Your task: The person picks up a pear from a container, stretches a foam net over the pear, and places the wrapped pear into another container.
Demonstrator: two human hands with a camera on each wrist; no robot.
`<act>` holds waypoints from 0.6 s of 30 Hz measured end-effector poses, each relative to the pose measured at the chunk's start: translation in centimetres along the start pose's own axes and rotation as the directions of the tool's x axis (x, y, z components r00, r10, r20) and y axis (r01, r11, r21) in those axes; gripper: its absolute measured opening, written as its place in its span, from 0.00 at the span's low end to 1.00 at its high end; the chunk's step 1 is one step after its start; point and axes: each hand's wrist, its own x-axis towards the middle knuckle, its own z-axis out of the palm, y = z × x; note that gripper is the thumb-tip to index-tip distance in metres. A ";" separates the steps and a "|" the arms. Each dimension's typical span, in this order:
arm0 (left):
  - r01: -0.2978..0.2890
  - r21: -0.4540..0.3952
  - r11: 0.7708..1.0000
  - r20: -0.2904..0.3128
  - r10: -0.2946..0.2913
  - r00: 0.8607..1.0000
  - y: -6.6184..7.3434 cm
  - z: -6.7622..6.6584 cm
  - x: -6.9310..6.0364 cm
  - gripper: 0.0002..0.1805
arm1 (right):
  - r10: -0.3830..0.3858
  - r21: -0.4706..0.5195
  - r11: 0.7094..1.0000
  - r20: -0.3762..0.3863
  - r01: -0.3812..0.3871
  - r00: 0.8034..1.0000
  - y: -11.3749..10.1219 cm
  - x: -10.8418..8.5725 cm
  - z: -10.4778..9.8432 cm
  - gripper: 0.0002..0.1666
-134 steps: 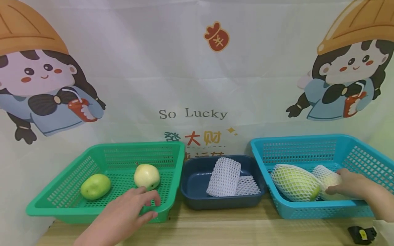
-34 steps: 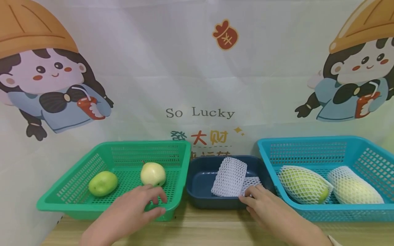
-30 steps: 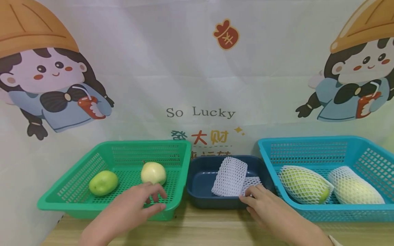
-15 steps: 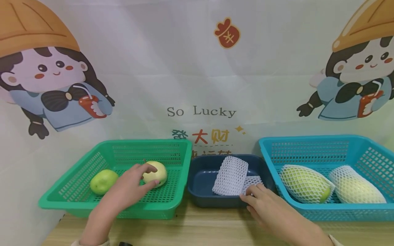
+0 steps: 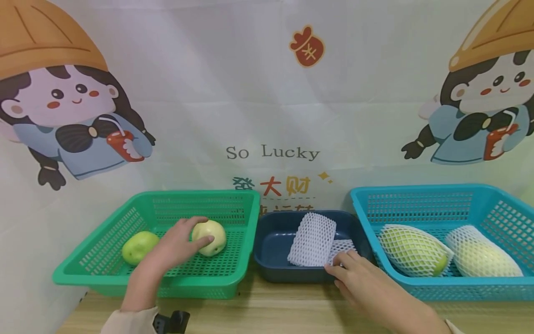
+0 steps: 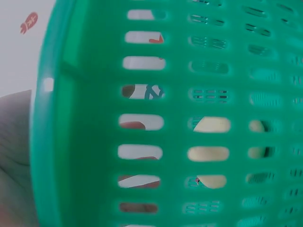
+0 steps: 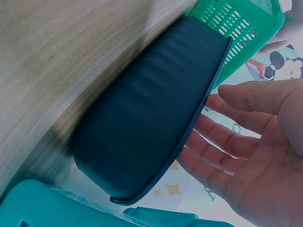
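My left hand reaches into the green basket, with its thumb and fingers curled round a pale yellow pear. The basket wall hides most of this grasp in the left wrist view, where the pear shows through the slots. To the left of the hand lies a green fruit. My right hand rests at the front rim of the navy tray, fingers loosely bent over it beside the white foam nets. In the right wrist view these fingers look relaxed, gripping nothing.
On the right stands a blue basket with two netted fruits, one green and one pale yellow. The tray sits between both baskets on the wooden table. A printed cloth hangs behind.
Earlier my right hand let go of the netted pale fruit in the blue basket and came to the tray. My left hand has since moved forward from the green basket's rim onto the pear.
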 end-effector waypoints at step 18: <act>-0.010 0.008 1.000 0.016 0.010 1.000 -1.3 2.1 1.8 0.34 | 0.017 0.000 1.000 -0.002 -0.017 1.000 -0.1 0.1 0.2 0.14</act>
